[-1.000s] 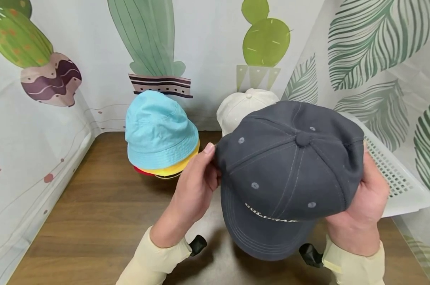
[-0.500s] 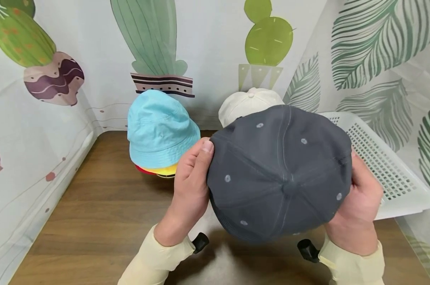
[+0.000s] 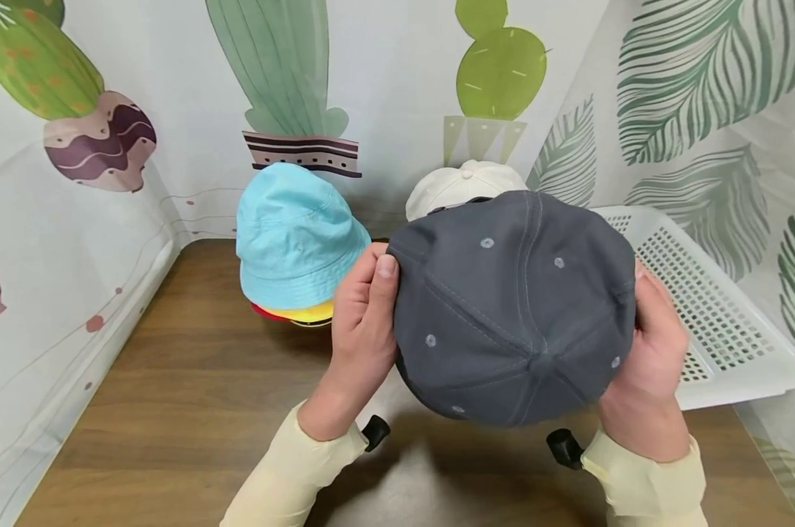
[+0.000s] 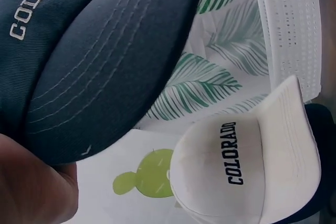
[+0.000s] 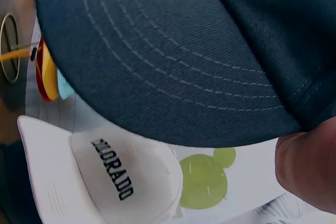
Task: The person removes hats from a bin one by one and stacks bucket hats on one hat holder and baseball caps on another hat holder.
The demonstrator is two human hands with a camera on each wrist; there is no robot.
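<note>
A dark grey baseball cap is held up over the table by both hands, its crown top facing the head camera. The left hand grips the left edge, thumb on the outside; the right hand grips the opposite edge. Both wrist views show the curved brim and pale lettering on the front, partly cut off. Behind it, partly hidden in the head view, is a white baseball cap marked COLORADO, with something dark beneath its brim. Fingers under the grey cap are hidden.
Back left, a light blue bucket hat sits atop a stack with a yellow hat and red and dark edges below. A white perforated basket stands at right. Printed cloth hangs behind the wooden table.
The grey cap has tipped so its crown points more toward the head camera, and its brim has gone out of that view. The right hand has shifted left with it.
</note>
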